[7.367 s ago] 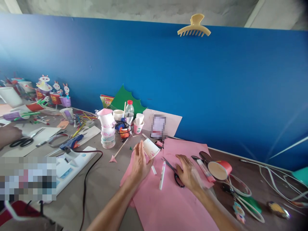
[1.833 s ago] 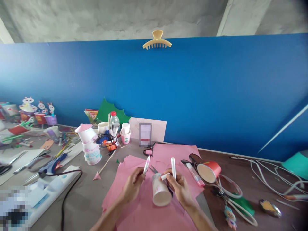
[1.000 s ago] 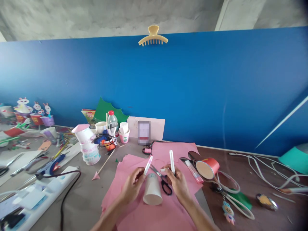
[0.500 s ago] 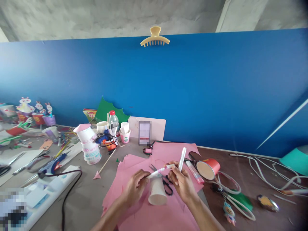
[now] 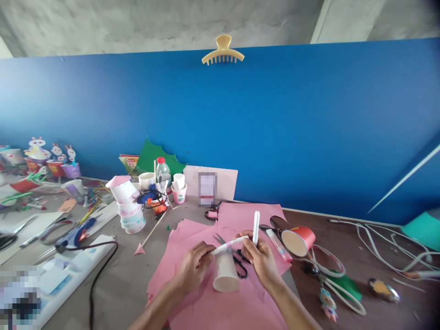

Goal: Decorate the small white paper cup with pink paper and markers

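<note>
My left hand (image 5: 196, 266) is closed on one end of a narrow white strip with pink marks (image 5: 228, 245), which looks like paper. The strip's other end meets the fingers of my right hand (image 5: 259, 259). A white marker pen (image 5: 256, 225) stands upright in that same right hand, gripped near its lower end. Below the strip, a white paper cup (image 5: 226, 277) lies on its side, its round end toward me. Scissors with black handles (image 5: 241, 269) lie partly behind the cup. Pink paper sheets (image 5: 192, 298) are spread underneath.
A pink and white marker (image 5: 279, 246) and a red paper cup (image 5: 299, 241) lie on the right, near white cords (image 5: 347, 298). Stacked cups (image 5: 131, 211), a bottle (image 5: 162, 172) and a glue gun (image 5: 75, 234) are on the left. A blue partition (image 5: 261, 128) stands behind.
The marker pen in my right hand has tipped from a rightward lean to nearly upright. Both hands keep their hold on the strip, and the view has shifted slightly.
</note>
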### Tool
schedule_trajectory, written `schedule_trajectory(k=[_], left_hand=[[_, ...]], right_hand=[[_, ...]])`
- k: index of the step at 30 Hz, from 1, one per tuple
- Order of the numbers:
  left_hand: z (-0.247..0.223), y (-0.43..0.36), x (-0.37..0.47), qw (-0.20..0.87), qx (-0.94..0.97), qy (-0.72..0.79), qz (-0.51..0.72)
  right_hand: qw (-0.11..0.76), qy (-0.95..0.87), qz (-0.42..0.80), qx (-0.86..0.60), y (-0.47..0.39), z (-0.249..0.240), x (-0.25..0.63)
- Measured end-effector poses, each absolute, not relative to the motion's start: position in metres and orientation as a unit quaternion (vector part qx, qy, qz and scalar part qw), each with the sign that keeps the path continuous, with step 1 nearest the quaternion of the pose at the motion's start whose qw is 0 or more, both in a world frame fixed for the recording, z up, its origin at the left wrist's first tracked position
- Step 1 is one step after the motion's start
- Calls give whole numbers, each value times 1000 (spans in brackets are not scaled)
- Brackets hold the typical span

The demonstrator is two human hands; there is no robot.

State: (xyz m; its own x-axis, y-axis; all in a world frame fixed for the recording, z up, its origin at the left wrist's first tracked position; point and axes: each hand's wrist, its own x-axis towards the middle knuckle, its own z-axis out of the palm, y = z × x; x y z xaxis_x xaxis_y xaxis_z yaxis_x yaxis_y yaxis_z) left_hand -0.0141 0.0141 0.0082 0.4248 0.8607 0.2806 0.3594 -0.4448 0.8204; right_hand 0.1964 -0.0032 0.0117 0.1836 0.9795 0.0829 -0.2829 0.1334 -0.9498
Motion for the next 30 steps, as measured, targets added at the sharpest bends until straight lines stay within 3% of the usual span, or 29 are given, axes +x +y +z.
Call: schedule_trajectory(k=[17,30], left_hand=[[3,14,-15,332,770,387,384],[-10,18,-18,251,810,378,372]], right_hand=[[584,-454,459,-492,-8,8,191],[559,-510,400,-516,-8,7,192]])
